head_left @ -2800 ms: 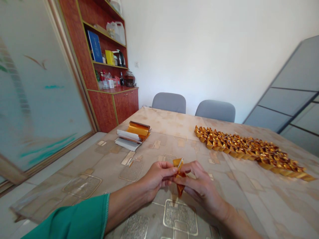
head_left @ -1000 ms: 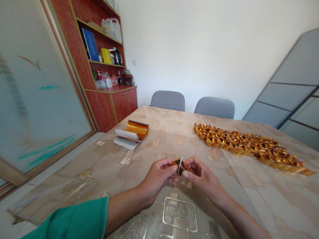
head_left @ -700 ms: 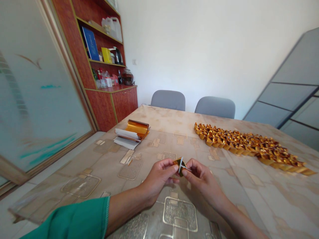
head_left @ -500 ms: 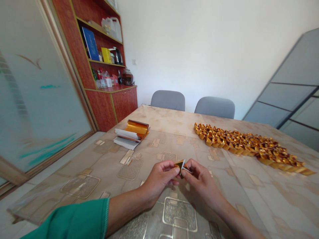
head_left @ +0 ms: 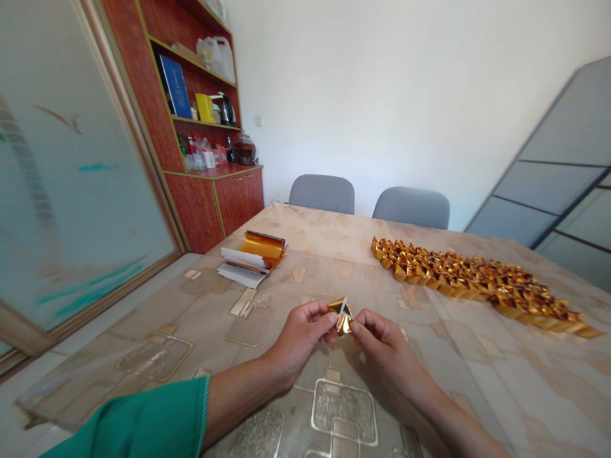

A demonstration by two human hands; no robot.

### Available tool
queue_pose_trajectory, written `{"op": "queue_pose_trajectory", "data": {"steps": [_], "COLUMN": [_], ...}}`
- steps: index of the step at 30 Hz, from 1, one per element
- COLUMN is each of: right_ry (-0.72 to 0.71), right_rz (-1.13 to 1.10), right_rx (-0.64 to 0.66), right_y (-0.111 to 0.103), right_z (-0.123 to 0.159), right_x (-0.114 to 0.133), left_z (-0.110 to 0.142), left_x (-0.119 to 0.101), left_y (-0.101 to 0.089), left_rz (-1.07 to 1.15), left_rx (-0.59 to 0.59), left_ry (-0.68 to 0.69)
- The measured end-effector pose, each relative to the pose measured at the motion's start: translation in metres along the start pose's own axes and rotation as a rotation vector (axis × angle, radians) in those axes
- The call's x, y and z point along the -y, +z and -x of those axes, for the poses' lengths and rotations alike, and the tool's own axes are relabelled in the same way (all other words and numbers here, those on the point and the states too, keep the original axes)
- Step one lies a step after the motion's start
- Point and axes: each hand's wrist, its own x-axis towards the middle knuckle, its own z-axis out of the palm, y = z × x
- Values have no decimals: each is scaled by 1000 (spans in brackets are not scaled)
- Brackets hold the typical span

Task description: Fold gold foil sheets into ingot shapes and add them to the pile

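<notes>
A small folded piece of gold foil paper (head_left: 344, 323), with a pale inner side showing, is held up above the table between both hands. My left hand (head_left: 305, 331) pinches its left end between thumb and fingers. At its right edge, my right hand (head_left: 382, 334) grips it with thumb and forefinger. Farther off on the left lies a stack of gold foil sheets (head_left: 265, 248), curled and white on the underside. Long rows of folded gold paper pieces (head_left: 458, 273) stand packed together on the right side of the table.
A patterned cover lies over the table (head_left: 229, 381). Two grey chairs (head_left: 322, 193) stand at its far side against the white wall. A red-brown cabinet (head_left: 191, 203) with bottles and a kettle is at the back left, beside a frosted sliding door (head_left: 86, 191).
The foil piece has been turned and spread, so more shiny gold surface shows. Both hands have shifted slightly, the left one a little to the left. The stack and rows are unchanged.
</notes>
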Motion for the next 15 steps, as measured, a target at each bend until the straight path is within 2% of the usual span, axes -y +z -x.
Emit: {"op": "queue_pose_trajectory", "data": {"steps": [3,5,8,12,15], "right_ry": [-21,-13,7,-32,-55], "right_rz": [38,29,-2,16,13], "right_rx": [-34,-9,41,-4,-31], "right_y": [1,1,1,4,6], "right_z": [0,0,1,2,2], "right_x": [-1,-1,1,-1,-5], "left_z": [0,0,1,2,2], "left_x": [1,2,2,2,3], "left_y": [0,0,1,2,2], "left_rz": [24,44,18,-31,14], "left_rx": [0,-4,11,63,31], "left_ry": [-46,-66,-30,-7,-9]}}
